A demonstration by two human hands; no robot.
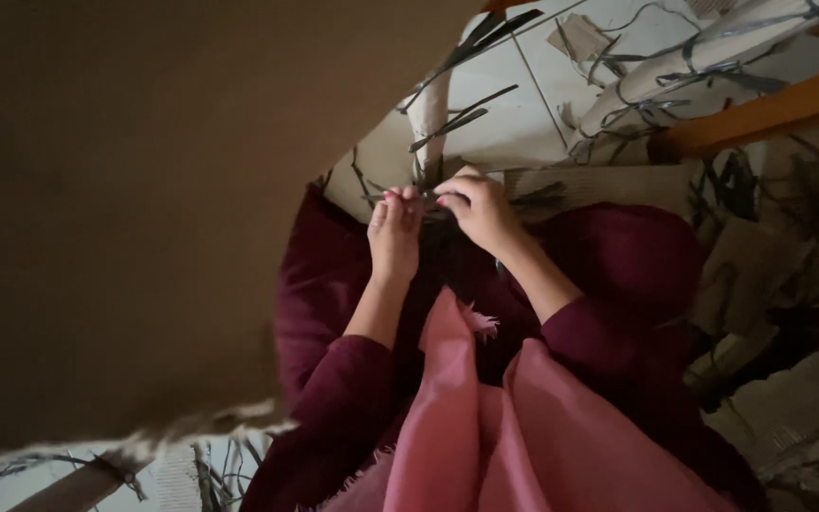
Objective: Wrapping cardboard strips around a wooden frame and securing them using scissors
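Nearest the camera: a pink scarf (485, 417) with a frayed edge, draped down over a maroon garment (334, 379) that covers both forearms and the lap.

Left side of view: a large sheet of brown cardboard (144, 209), close to the lens, which blocks nearly half the frame and hides whatever lies behind it; its lower edge is torn and ragged.

Middle: the left hand (393, 237), fingers bent and closed together, tips pinching a bundle of dark strips (438, 210). The right hand (481, 210), curled shut on the same bundle from the other side, knuckles up. The two hands almost touch, above the lap. What the strips are made of cannot be told in the dim light.

Beyond the hands: a pale rolled tube (431, 118) standing just behind the bundle, with more dark strips laid across it. A light tiled floor (523, 95) littered with loose strips and cardboard scraps (580, 38).

Far right: an orange wooden bar (760, 114) running at a slant, and piled cardboard pieces (760, 275) below it.
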